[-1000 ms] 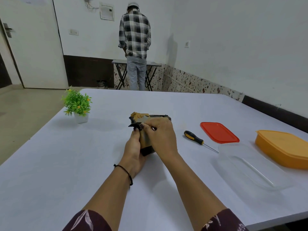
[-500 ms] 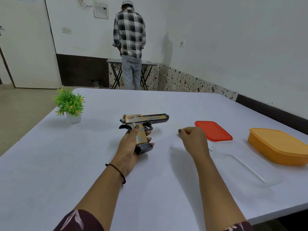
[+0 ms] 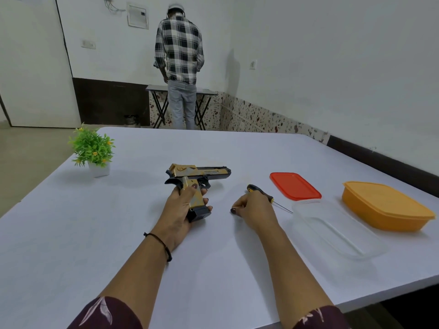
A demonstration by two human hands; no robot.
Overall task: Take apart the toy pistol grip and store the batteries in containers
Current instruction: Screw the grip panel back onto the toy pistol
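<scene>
My left hand (image 3: pixel 183 207) grips the handle of the gold and black toy pistol (image 3: pixel 202 172), which stands on its black base on the white table (image 3: pixel 95 233) with the barrel pointing right. My right hand (image 3: pixel 255 208) hovers low just right of the pistol, fingers curled into a loose fist with nothing visible in it. Just behind that hand lies a black and yellow screwdriver (image 3: pixel 254 188), partly hidden by it. To the right are a clear open container (image 3: pixel 332 229), its red lid (image 3: pixel 294 185) and a closed orange container (image 3: pixel 384 205).
A small potted green plant (image 3: pixel 92 151) stands at the table's far left. A person in a checked shirt (image 3: pixel 179 51) stands with their back to me at a folding table by the far wall. The table's right edge runs close to the containers.
My right hand let go of the pistol and moved right to the screwdriver. The left hand stood the pistol more upright and keeps hold of the grip.
</scene>
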